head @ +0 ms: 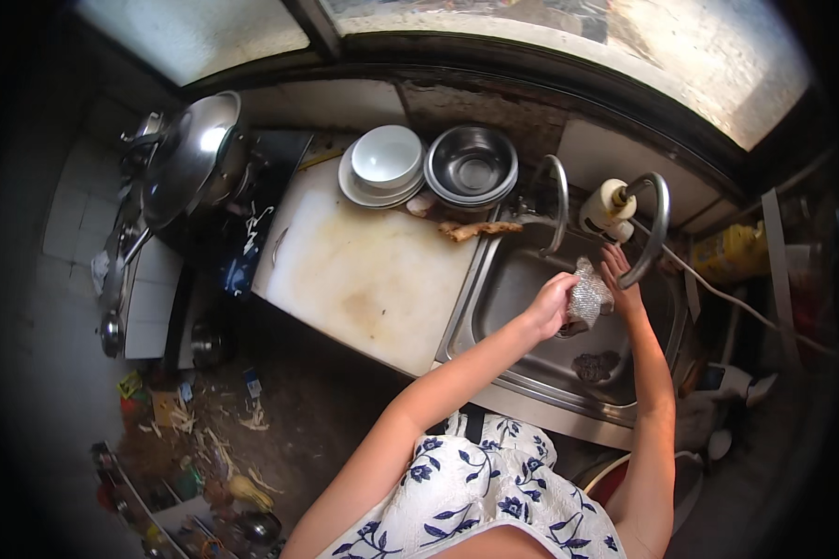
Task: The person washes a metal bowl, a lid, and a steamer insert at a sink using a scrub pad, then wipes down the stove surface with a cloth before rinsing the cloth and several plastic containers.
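My left hand [554, 304] grips a silvery, crinkled mesh scrubbing cloth [589, 297] over the stainless steel sink [500, 307]. My right hand [622, 283] is raised just right of the cloth, fingers extended and nothing visibly held; whether its palm touches the cloth is unclear. The curved metal spout [661, 216] of a tap arches over this hand, its tip near the wrist. Beyond the fingertips stands a cream pump bottle [605, 206]. A dark, wet-looking clump [594, 365], perhaps a scouring pad, lies on the sink floor.
Left of the sink is a pale cutting board [363, 279]. Along its back edge stand white bowls [386, 155], steel basins [472, 164] and a ginger root [479, 230]. A second spout [559, 202] rises behind the sink. A lidded wok [196, 161] sits far left; scraps litter the floor [210, 447].
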The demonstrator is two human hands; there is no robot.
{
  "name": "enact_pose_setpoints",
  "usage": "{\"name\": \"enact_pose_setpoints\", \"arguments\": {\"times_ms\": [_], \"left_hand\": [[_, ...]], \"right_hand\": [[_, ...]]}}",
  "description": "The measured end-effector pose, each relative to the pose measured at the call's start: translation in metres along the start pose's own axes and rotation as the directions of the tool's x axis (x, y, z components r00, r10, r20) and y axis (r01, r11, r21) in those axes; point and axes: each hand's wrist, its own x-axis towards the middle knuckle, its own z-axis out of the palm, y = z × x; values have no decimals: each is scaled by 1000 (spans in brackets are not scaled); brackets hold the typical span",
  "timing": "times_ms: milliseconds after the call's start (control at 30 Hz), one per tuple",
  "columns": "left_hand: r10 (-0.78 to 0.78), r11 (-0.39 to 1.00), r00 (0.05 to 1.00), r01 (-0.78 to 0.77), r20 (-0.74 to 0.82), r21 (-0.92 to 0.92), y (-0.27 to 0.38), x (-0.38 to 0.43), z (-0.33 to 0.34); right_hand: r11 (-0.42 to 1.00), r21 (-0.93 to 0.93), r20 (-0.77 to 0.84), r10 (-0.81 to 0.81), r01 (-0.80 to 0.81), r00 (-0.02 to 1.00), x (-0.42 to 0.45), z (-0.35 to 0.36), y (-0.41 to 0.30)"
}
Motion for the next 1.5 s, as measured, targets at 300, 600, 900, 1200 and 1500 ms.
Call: {"name": "enact_pose_setpoints", "arguments": {"times_ms": [300,600,900,1200,1500], "left_hand": [[55,995,998,-55,-7,-84,5,12,8],[81,997,997,-81,-2,-9,-3,30,24],[563,130,796,-353,225,926,-37,52,14],[677,-60,658,-398,330,916,-40,56,16],[556,-400,731,-181,396,898,-41,53,16]], "right_hand": [[995,-85,25,-48,50,999,-5,30,16],[599,607,121,580,-522,806,-24,50,-40],[-751,604,219,479,268,850,4,7,-126],[-578,754,314,735,312,601,20,27,-105],[-621,723,464,761,303,453,29,31,-97]]}}
